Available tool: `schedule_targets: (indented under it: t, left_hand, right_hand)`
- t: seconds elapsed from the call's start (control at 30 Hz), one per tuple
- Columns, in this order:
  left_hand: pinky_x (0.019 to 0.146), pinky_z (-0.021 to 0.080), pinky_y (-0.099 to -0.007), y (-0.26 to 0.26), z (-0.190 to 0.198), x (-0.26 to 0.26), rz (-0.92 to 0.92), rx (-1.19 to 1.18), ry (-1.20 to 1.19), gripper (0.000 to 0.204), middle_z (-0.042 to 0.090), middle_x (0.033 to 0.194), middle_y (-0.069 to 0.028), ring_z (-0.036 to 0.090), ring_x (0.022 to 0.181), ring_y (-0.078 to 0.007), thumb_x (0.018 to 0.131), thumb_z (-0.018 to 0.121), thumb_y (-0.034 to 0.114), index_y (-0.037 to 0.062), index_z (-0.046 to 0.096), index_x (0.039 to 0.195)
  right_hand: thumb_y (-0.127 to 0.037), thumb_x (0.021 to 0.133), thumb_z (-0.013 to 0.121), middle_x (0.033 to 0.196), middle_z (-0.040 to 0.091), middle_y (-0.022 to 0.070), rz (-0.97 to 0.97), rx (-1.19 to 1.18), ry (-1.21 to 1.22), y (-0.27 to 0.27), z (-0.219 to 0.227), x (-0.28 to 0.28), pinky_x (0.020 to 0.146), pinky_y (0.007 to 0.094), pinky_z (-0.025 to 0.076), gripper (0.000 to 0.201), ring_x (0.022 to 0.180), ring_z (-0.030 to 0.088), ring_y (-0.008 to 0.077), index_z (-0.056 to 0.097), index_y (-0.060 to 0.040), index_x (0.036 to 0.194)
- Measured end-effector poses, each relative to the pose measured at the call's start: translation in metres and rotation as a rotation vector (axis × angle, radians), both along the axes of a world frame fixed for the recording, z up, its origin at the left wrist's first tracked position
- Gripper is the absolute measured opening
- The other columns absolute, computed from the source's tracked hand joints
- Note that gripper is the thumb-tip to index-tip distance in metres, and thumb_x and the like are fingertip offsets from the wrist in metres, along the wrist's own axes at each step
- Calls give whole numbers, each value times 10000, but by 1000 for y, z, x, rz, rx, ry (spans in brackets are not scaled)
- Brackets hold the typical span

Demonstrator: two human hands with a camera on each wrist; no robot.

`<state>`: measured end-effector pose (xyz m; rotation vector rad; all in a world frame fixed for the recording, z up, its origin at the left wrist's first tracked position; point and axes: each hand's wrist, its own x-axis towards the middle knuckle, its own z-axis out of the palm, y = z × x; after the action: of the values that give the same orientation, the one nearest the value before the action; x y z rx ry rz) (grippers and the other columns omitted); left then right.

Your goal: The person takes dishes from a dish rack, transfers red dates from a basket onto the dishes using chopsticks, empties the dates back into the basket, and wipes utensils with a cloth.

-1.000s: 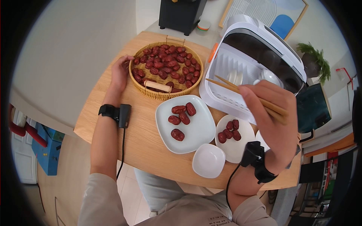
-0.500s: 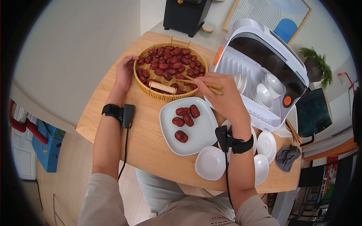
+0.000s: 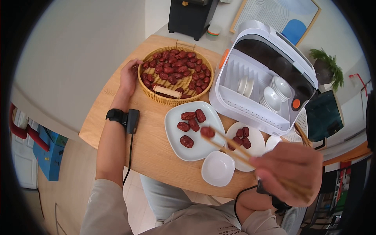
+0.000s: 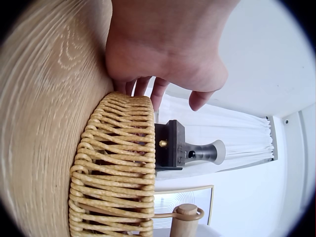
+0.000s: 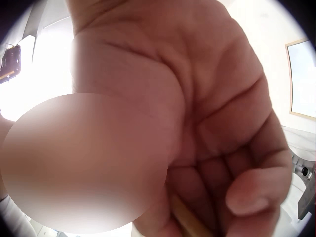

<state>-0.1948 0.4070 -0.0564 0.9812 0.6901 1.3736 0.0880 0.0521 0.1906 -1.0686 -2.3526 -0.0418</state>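
Observation:
My right hand (image 3: 288, 172) holds a pair of wooden chopsticks (image 3: 237, 154), with a red date (image 3: 208, 132) pinched at their tips over the right side of the square white plate (image 3: 199, 152). Several dates (image 3: 187, 141) lie on that plate. My left hand (image 3: 128, 77) is at the left side of a round wicker basket (image 3: 156, 96) full of dates; the left wrist view shows its fingers reaching along the woven wall (image 4: 118, 148), thumb apart. In the right wrist view, fingers curl round a chopstick (image 5: 190, 217), and a blurred patch hides part of the scene.
Right of the square plate, a smaller white plate (image 3: 256, 143) carries several dates, with a white bowl (image 3: 218, 169) in front. Behind stands an open-lidded white dish box (image 3: 250, 111) with bowls inside. A black appliance (image 3: 192, 19) is at the back.
My right hand went to the basket with the chopsticks, then came back right and toward me with a date between their tips. The left hand stays at the basket.

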Motion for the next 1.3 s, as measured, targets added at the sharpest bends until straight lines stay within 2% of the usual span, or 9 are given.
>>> schedule_targets:
  t: [0.07,0.37,0.5,0.6,0.67,0.77,0.9,1.0,1.3]
  left_hand:
    - [963,395,-310,-1,0,1,4,-6,6,277,620,997,-49,550,1016,-177,957,510,318,66,627,949]
    - [974,388,-315,-1,1,1,12,-2,13,275,614,1032,-47,540,1040,-177,958,505,319,71,623,960]
    - [974,386,-312,-3,3,1,17,-29,21,273,612,1041,-47,538,1044,-177,959,501,320,75,623,968]
    - [968,389,-310,-3,2,2,11,-10,12,272,613,1038,-46,541,1037,-177,958,504,319,75,623,968]
    - [967,391,-311,-3,2,1,12,-11,16,273,615,1036,-47,543,1033,-178,956,506,320,74,624,965]
    - [966,393,-313,-2,1,0,6,-10,20,274,619,1031,-49,546,1029,-180,954,510,322,74,626,959]
    - [966,394,-312,-6,6,2,26,-43,24,280,624,1028,-51,548,1033,-181,954,513,326,72,629,954]
    - [968,394,-309,-5,5,1,22,-39,15,281,625,1029,-50,549,1038,-180,956,514,327,71,631,961]
    - [972,395,-312,-4,4,1,22,-24,23,294,622,1033,-54,548,1044,-183,959,515,334,64,632,967]
  right_hand:
    - [-35,736,751,727,606,97,-11,-301,-59,-9,4,-2,516,315,488,198,587,599,227,690,58,900]
    - [-24,760,740,728,655,90,10,-654,-67,11,-4,4,498,349,464,146,604,612,228,714,49,884]
    - [-17,775,722,729,652,101,38,-625,-101,17,-3,9,508,338,459,117,616,617,225,718,29,883]
    - [-9,814,672,734,648,117,71,-491,73,19,-6,14,511,312,439,92,615,602,201,712,26,889]
    - [2,858,604,746,635,125,287,157,75,40,-18,13,530,286,425,114,627,581,176,702,42,902]
    - [-42,829,668,741,632,123,77,30,263,74,-23,-6,508,301,442,106,605,591,233,664,64,834]
    - [-155,894,676,731,606,99,-172,-260,599,130,-79,-16,591,278,433,208,623,538,185,680,47,940]
    - [-121,917,655,750,628,75,-211,-395,591,148,-103,-17,620,252,431,188,678,539,125,688,60,955]
    - [-137,901,660,715,607,125,-202,-317,575,160,-122,-19,604,308,431,196,622,518,174,676,47,966]
